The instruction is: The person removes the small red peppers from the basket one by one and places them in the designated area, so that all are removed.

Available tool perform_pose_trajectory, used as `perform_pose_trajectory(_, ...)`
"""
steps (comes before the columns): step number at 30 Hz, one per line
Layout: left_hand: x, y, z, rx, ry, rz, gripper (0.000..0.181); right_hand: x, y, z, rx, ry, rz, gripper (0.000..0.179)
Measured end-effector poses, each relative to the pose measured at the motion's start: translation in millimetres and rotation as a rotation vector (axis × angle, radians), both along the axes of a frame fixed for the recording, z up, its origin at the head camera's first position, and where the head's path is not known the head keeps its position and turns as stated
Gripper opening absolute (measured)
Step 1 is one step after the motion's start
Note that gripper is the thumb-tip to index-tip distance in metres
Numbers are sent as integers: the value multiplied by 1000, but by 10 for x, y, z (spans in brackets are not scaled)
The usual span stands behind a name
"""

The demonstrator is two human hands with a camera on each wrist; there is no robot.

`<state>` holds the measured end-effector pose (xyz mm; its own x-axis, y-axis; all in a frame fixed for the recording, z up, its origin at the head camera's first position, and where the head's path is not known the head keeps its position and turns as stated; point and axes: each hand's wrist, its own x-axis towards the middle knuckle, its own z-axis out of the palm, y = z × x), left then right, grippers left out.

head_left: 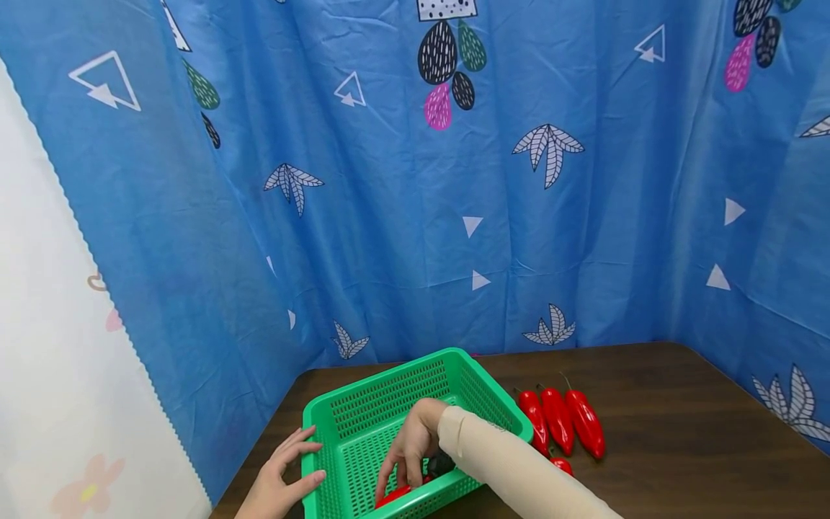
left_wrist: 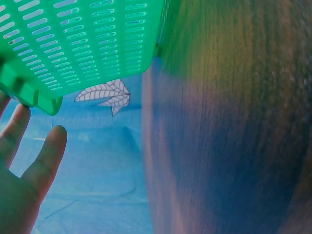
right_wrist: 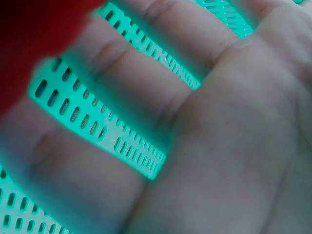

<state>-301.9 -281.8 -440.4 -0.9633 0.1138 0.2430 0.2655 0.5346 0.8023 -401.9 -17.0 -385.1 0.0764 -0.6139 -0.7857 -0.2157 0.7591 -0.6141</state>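
Observation:
A green plastic basket (head_left: 363,393) with slotted walls sits on the dark wooden table. My right hand (head_left: 415,440) reaches down inside it near the front wall, its fingers around a red chili pepper (head_left: 393,497). In the right wrist view the pepper (right_wrist: 39,44) is a blurred red shape against the fingers; its far end is hidden. My left hand (head_left: 282,472) is at the basket's left rim, fingers spread and fairly straight, fingertips touching the rim. The left wrist view shows the fingers (left_wrist: 46,156) beside the basket's edge.
Right of the basket lie three red chili peppers (head_left: 556,418) side by side, with another red pepper (head_left: 561,466) partly hidden by the right sleeve. A dark rounded thing (head_left: 441,463) is under the right wrist. Blue patterned curtain (head_left: 402,216) hangs behind the table (head_left: 681,432).

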Motion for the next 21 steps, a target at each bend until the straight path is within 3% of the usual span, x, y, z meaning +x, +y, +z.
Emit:
perform_pose_trajectory(7, 4, -2, 3, -19, -13, 13, 42, 11, -11, 9, 2, -9, 0, 75)
perform_pose_trajectory(14, 11, -4, -7, -17, -11, 24, 42, 63, -30, 12, 8, -14, -57, 74)
perform_pose_trajectory(21, 7, -2, 0, -19, -10, 24, 42, 76, -23, 56, -12, 39, -131, 70)
